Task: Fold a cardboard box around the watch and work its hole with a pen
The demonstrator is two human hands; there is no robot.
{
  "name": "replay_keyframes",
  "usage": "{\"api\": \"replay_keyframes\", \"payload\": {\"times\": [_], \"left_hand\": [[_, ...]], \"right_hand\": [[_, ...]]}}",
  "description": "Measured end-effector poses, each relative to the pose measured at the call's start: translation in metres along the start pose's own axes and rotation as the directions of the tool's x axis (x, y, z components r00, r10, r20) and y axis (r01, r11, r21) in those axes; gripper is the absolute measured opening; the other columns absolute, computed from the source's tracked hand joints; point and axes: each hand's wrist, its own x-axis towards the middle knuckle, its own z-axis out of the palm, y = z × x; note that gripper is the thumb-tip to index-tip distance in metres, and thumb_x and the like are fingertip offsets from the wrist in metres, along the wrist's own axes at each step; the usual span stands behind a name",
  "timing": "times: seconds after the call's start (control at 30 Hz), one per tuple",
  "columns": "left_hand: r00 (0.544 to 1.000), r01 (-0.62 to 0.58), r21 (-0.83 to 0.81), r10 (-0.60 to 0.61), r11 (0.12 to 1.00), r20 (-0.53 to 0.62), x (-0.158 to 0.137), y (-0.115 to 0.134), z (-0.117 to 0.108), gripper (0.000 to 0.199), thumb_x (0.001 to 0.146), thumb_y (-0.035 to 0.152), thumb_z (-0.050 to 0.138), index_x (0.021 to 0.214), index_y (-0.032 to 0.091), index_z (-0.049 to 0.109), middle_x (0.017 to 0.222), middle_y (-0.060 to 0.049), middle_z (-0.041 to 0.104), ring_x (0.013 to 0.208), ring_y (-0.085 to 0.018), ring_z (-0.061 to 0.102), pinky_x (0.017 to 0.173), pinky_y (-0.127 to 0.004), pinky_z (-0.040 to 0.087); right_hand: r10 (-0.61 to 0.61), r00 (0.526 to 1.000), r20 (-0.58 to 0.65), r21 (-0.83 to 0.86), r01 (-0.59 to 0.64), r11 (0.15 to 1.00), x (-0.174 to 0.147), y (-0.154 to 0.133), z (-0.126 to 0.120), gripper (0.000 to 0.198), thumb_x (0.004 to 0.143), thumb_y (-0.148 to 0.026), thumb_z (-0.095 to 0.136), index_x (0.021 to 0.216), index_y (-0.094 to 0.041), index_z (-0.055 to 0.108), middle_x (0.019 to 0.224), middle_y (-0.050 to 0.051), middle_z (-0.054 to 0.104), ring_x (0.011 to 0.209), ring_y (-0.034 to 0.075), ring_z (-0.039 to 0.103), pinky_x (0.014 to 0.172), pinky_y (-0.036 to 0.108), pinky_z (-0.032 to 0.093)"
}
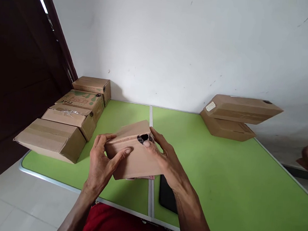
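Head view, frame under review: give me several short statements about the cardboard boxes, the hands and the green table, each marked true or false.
1. Both hands, left hand and right hand, grip the small brown cardboard box. True.
2. Four cardboard boxes stand in a row along the green table's left edge. True.
3. The two stacked flat cardboard boxes sit at the near left corner. False: they are at the far right, by the white wall.
4. The held box rests flat on the table, untouched. False: both hands grip it, tilted.

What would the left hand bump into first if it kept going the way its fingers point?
The small box it already grips. The left hand points up and right, against that box, with the right hand likely just behind it.
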Motion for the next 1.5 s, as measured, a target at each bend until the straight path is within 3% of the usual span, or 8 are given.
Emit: {"api": "replay_keyframes", "payload": {"times": [0.1, 0.4, 0.5, 0.7, 0.93, 1.17, 1.33, 1.5], "left_hand": [[0.998, -0.048, 0.035, 0.049, 0.998, -0.025, -0.003, 0.002, 0.006, 0.062, 0.085, 0.076, 0.085, 0.112, 0.021, 0.076, 0.112, -0.010, 0.073, 0.106, -0.030, 0.070, 0.092, -0.042, 0.057], [0.988, -0.150, 0.175, 0.154, 0.973, -0.005, -0.007, 0.003, 0.011, 0.053, 0.096, 0.071, 0.077, 0.115, 0.021, 0.073, 0.112, -0.010, 0.071, 0.106, -0.029, 0.069, 0.094, -0.042, 0.058], [0.991, -0.129, 0.246, 0.121, 0.961, 0.048, -0.002, 0.009, 0.008, 0.056, 0.097, 0.072, 0.074, 0.117, 0.019, 0.075, 0.113, -0.012, 0.071, 0.108, -0.033, 0.070, 0.097, -0.047, 0.058], [0.971, -0.018, 0.405, -0.081, 0.914, 0.225, 0.017, 0.038, 0.007, 0.059, 0.098, 0.071, 0.070, 0.121, 0.018, 0.080, 0.112, -0.015, 0.071, 0.107, -0.038, 0.070, 0.094, -0.050, 0.053], [0.951, 0.054, 0.266, -0.130, 0.963, 0.281, 0.020, 0.039, 0.021, 0.027, 0.102, 0.043, 0.060, 0.089, 0.023, 0.070, 0.090, -0.005, 0.068, 0.082, -0.023, 0.064, 0.075, -0.035, 0.045], [0.938, -0.002, 0.227, -0.077, 0.974, 0.338, 0.019, 0.038, 0.032, 0.030, 0.108, 0.033, 0.042, 0.088, 0.024, 0.062, 0.090, -0.005, 0.067, 0.089, -0.024, 0.063, 0.079, -0.036, 0.047], [0.923, -0.017, 0.214, -0.067, 0.977, 0.378, 0.023, 0.033, 0.030, 0.052, 0.113, 0.059, 0.042, 0.120, 0.019, 0.076, 0.113, -0.014, 0.076, 0.110, -0.033, 0.070, 0.094, -0.046, 0.052], [0.907, -0.146, 0.185, 0.056, 0.972, 0.418, 0.028, 0.039, 0.019, 0.061, 0.110, 0.066, 0.053, 0.149, 0.021, 0.070, 0.140, -0.015, 0.076, 0.130, -0.038, 0.069, 0.109, -0.053, 0.052]], "right_hand": [[0.061, 0.996, 0.066, 0.034, -0.064, 0.997, -0.001, -0.012, -0.004, 0.068, 0.101, -0.074, 0.064, 0.147, -0.025, 0.075, 0.153, 0.014, 0.074, 0.130, 0.035, 0.072, 0.101, 0.043, 0.060], [0.144, 0.990, 0.001, -0.156, -0.142, 0.977, 0.000, -0.029, 0.000, 0.043, 0.100, -0.056, 0.048, 0.107, -0.025, 0.076, 0.089, 0.006, 0.074, 0.078, 0.025, 0.063, 0.067, 0.035, 0.047], [0.111, 0.994, -0.017, -0.172, -0.113, 0.979, -0.001, -0.030, 0.003, 0.043, 0.100, -0.055, 0.049, 0.109, -0.024, 0.077, 0.101, 0.009, 0.080, 0.084, 0.028, 0.069, 0.073, 0.038, 0.052], [-0.037, 0.998, -0.045, -0.220, 0.026, 0.975, -0.011, -0.020, 0.013, 0.067, 0.103, -0.062, 0.054, 0.141, -0.011, 0.073, 0.149, 0.024, 0.074, 0.134, 0.040, 0.071, 0.114, 0.054, 0.057], [-0.233, 0.971, -0.054, -0.465, 0.182, 0.867, -0.026, -0.008, 0.017, 0.078, 0.115, -0.066, 0.042, 0.155, -0.003, 0.065, 0.155, 0.028, 0.070, 0.146, 0.042, 0.065, 0.121, 0.059, 0.056], [-0.244, 0.968, -0.067, -0.501, 0.179, 0.847, -0.021, -0.001, 0.021, 0.071, 0.117, -0.066, 0.034, 0.156, -0.015, 0.066, 0.153, 0.023, 0.073, 0.145, 0.041, 0.066, 0.118, 0.065, 0.056], [-0.231, 0.971, -0.068, -0.487, 0.170, 0.857, -0.009, -0.002, 0.007, 0.079, 0.115, -0.070, 0.034, 0.152, -0.010, 0.071, 0.148, 0.025, 0.075, 0.139, 0.043, 0.068, 0.117, 0.065, 0.056], [-0.117, 0.988, -0.097, -0.384, 0.071, 0.921, 0.004, -0.011, -0.011, 0.077, 0.112, -0.076, 0.039, 0.147, -0.018, 0.076, 0.144, 0.019, 0.079, 0.130, 0.041, 0.074, 0.111, 0.059, 0.058]]}}
